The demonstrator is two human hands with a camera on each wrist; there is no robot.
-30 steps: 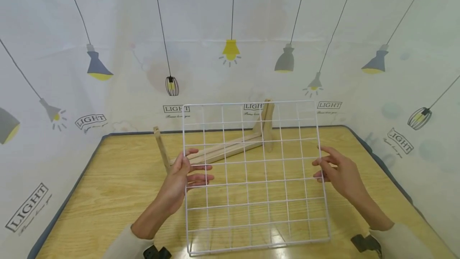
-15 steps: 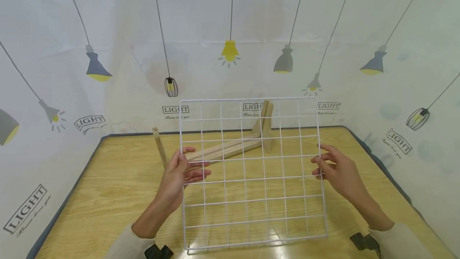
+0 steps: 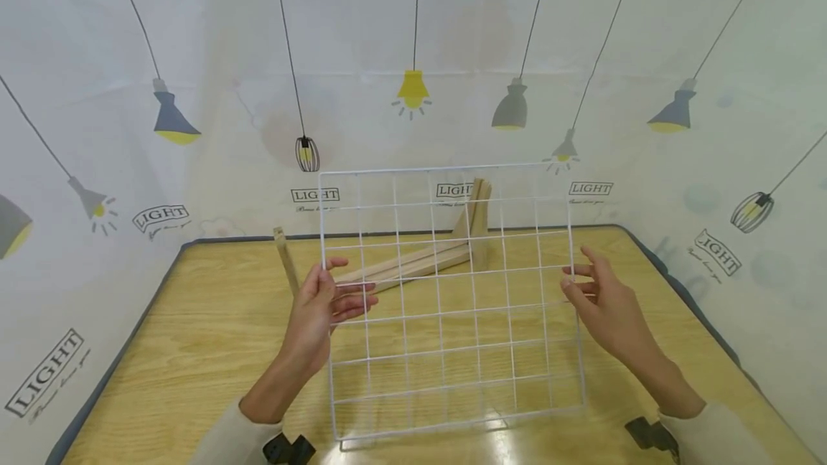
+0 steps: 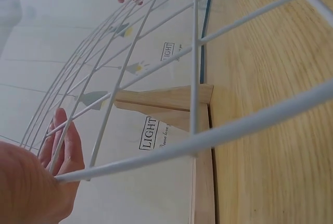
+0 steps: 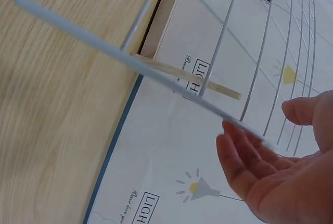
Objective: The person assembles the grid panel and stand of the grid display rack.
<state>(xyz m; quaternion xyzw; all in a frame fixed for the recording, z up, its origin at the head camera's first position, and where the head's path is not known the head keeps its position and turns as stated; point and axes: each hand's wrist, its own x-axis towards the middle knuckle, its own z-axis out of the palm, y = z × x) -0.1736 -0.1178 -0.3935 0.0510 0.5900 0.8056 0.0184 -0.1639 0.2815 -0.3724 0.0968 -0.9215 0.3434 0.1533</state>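
Observation:
A white wire grid panel (image 3: 475,309) is held up, tilted, above the table. My left hand (image 3: 311,318) grips its left edge, thumb in front and fingers behind the wires. At the opposite edge is my right hand (image 3: 610,311), its fingers fairly straight and touching the edge wire from behind. In the right wrist view, the thumb of that right hand (image 5: 283,177) stands apart from the wire (image 5: 156,75). Behind the panel, partly seen through its mesh, a pale wooden frame (image 3: 420,268) lies on the table, with long bars and an upright end piece.
The wood-grain table (image 3: 194,350) has a dark edge along its back and sides. A white backdrop (image 3: 362,34) printed with hanging lamps rises around it. The wooden frame's left piece (image 3: 286,260) stands just beyond my left hand.
The panel has risen slightly, its top edge tilting up and away, and its bottom edge has lifted. My right hand's fingers have straightened and loosened on the right edge. The wooden frame has not moved.

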